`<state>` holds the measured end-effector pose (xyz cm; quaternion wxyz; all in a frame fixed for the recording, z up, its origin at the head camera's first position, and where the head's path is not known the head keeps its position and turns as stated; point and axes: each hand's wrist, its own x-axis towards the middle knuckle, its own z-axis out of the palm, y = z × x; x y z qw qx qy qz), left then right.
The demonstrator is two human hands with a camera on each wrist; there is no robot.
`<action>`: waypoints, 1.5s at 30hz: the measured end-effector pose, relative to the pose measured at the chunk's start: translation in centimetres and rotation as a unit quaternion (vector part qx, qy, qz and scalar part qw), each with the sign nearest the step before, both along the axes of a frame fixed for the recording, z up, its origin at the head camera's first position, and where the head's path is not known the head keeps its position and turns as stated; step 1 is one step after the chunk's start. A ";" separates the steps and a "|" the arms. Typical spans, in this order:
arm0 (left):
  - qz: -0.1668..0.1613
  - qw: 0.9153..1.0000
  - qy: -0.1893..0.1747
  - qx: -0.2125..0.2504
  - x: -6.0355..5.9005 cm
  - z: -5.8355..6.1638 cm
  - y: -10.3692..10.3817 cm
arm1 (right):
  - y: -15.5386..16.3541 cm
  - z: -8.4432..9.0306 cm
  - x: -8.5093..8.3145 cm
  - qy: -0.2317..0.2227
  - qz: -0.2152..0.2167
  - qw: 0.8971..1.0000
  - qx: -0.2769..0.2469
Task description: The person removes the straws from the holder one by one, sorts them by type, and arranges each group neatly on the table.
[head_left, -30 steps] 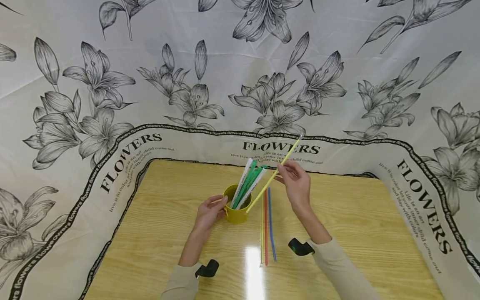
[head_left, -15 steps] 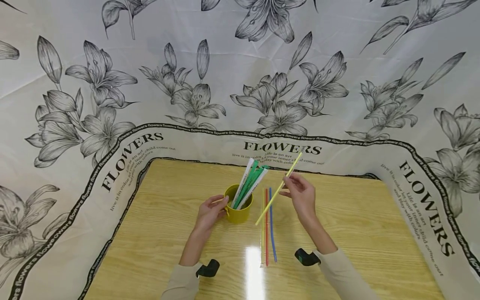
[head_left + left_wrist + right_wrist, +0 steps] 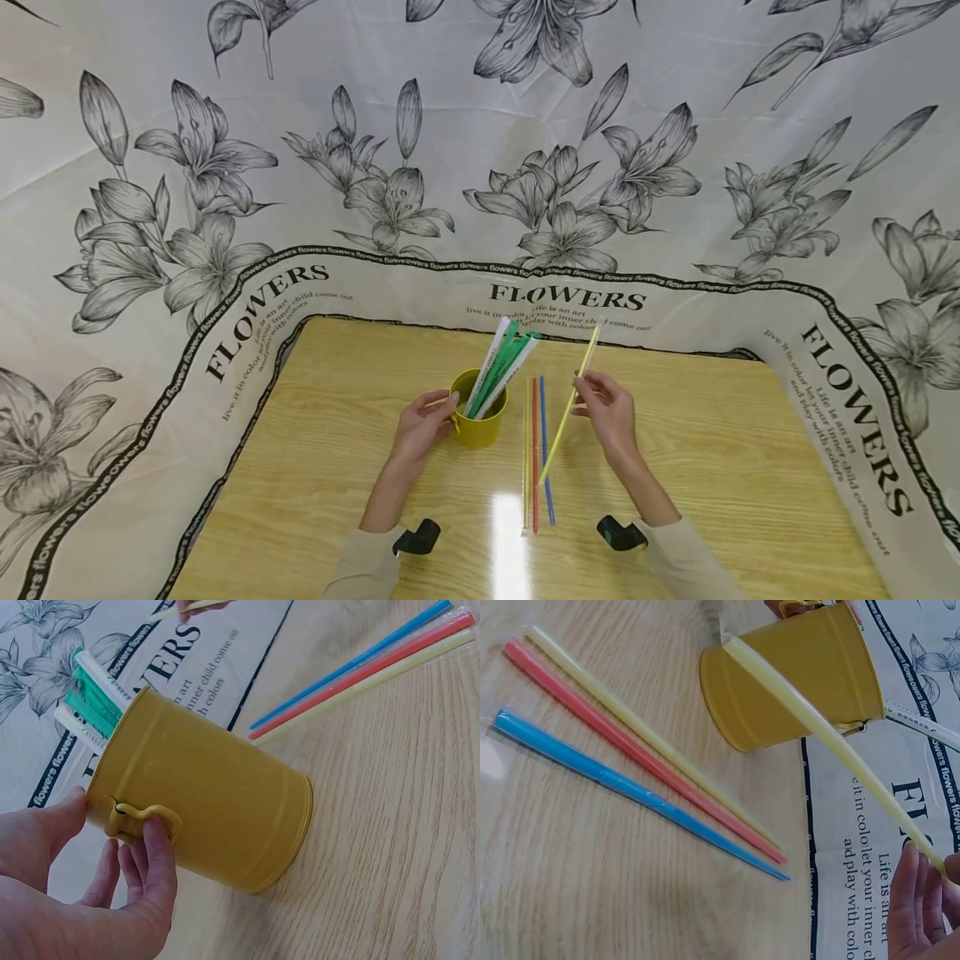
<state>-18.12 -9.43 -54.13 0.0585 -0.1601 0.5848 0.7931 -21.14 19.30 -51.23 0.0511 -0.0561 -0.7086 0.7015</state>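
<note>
My left hand (image 3: 422, 427) holds the yellow metal bucket (image 3: 477, 433), its thumb at the rim and a finger at the small side handle (image 3: 159, 814). The bucket stands upright on the table, with several green and white paper-wrapped sticks (image 3: 498, 375) leaning in it. My right hand (image 3: 611, 415) pinches a yellow drinking straw (image 3: 561, 429) in clear wrapping near its upper part. That straw slants above the table, its lower end over the blue straw (image 3: 544, 417). Beside the blue one lie a red straw (image 3: 535, 450) and another yellow straw (image 3: 526, 458).
The wooden table (image 3: 322, 467) is bordered at the back and sides by white cloth (image 3: 405, 300) with printed flowers and lettering. A bright light reflection (image 3: 512, 542) lies near the front. Black wrist devices (image 3: 621, 533) sit at both cuffs.
My right hand has moved right and down, carrying the yellow straw away from the bucket's rim to above the straws on the table; the straw now stands steeper. My left hand stays at the bucket.
</note>
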 end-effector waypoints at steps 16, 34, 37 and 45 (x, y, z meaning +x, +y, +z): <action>0.004 1.000 -0.007 -0.010 -0.2 0.1 0.1 | 1.5 -3.7 0.6 -0.056 0.023 0.991 0.120; -0.004 1.000 -0.008 -0.003 -0.2 0.1 0.0 | 1.2 -6.9 1.2 -0.070 0.040 0.984 0.159; -0.004 1.000 -0.012 -0.003 -0.3 0.1 0.0 | 1.0 -7.5 1.1 -0.062 0.042 0.983 0.168; -0.004 1.000 -0.011 -0.005 -0.3 0.1 -0.1 | 0.1 -7.9 0.9 -0.048 0.040 0.979 0.193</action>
